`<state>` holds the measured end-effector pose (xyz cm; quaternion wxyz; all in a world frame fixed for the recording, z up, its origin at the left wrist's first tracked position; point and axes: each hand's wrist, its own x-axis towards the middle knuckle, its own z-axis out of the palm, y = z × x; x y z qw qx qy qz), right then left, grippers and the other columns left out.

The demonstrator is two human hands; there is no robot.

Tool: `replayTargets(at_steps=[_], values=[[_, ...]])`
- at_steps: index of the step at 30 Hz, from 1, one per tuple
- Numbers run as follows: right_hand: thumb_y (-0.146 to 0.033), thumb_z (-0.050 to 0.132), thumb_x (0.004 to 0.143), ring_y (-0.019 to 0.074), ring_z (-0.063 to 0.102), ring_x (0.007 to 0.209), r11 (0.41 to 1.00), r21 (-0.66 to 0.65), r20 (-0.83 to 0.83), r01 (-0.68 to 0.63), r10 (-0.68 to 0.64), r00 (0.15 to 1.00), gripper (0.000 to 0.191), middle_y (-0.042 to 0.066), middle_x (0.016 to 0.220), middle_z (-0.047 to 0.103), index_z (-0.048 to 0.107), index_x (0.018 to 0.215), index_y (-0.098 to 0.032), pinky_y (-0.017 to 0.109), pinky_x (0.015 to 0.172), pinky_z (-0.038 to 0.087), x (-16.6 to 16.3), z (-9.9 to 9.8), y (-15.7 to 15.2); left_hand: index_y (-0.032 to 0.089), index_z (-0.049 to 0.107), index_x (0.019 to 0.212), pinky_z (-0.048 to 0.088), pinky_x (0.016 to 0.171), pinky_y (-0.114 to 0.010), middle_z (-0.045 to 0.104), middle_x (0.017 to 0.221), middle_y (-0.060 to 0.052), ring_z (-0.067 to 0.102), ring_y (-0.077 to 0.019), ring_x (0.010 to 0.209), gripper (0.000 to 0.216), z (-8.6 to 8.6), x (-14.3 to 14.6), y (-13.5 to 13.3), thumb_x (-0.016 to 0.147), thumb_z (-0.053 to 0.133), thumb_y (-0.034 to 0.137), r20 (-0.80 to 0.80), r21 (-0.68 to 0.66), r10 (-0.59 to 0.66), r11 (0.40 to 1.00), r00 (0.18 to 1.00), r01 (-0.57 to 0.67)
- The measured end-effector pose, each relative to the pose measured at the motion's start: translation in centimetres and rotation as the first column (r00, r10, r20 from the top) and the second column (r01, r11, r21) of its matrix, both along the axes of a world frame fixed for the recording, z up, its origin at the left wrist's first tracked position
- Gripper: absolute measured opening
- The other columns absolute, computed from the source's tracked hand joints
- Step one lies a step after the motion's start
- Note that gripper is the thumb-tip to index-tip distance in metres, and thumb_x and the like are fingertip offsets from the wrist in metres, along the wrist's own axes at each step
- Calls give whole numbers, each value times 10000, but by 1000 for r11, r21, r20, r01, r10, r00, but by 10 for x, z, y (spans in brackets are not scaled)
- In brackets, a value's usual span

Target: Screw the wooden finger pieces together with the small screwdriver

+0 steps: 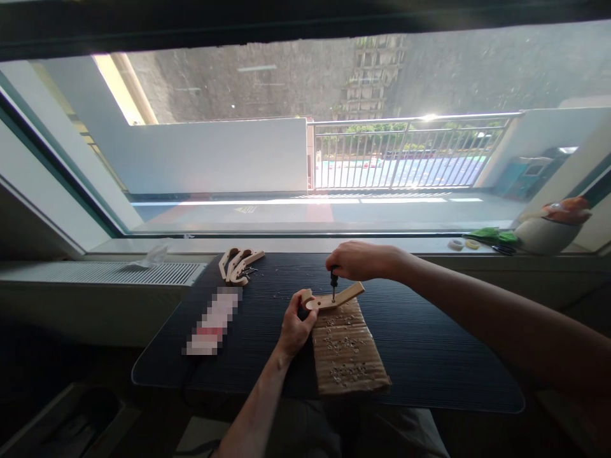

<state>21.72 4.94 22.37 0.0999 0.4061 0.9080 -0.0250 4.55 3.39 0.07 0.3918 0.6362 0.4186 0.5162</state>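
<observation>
My left hand (296, 323) grips the curved left end of a pale wooden hook (341, 296), thumb in front and fingers behind. The piece lies across the far end of a brown cardboard pad (351, 356) full of small holes. From above, my right hand (360, 259) is closed round the dark handle of a screwdriver (333, 283). The screwdriver stands upright, its tip at a hole in the middle of the wood. Whether a screw sits under the tip is too small to tell.
Several similar wooden hooks (238, 266) lie at the table's far left, with loose screws (249, 272) beside them. A blurred pinkish strip (212, 323) lies nearer. On the sill at right are tape rolls (457, 244), scissors (503, 249) and a white pot (544, 235). A window backs the dark table (429, 356).
</observation>
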Motion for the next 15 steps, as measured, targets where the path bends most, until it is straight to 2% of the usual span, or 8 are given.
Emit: replayTargets(at_steps=[4, 11, 15], values=[[-218, 476, 834, 143, 545, 678, 998, -5, 3, 63, -63, 998, 243, 75, 847, 676, 694, 916, -152, 266, 591, 350, 6, -1, 1, 211, 527, 1105, 416, 966, -347, 633, 1019, -33, 599, -182, 982, 374, -2, 0, 1, 743, 621, 227, 15, 2, -7, 1000, 1000, 7], [-230, 469, 844, 146, 548, 692, 998, 46, 23, 48, -49, 999, 246, 71, 816, 675, 693, 905, -150, 264, 596, 338, 0, -4, -4, 200, 512, 1099, 430, 940, -339, 629, 1019, -37, 600, -175, 961, 359, -4, 1, 2, 751, 600, 206, 6, 21, -13, 1000, 1000, 13], [-225, 469, 840, 138, 544, 682, 997, 34, 20, 67, -68, 997, 242, 70, 826, 676, 690, 900, -148, 255, 584, 336, -2, -4, -6, 198, 510, 1106, 419, 954, -340, 629, 1026, -41, 595, -179, 977, 374, -4, 1, 2, 745, 604, 208, 7, 15, -8, 1000, 1000, 8]])
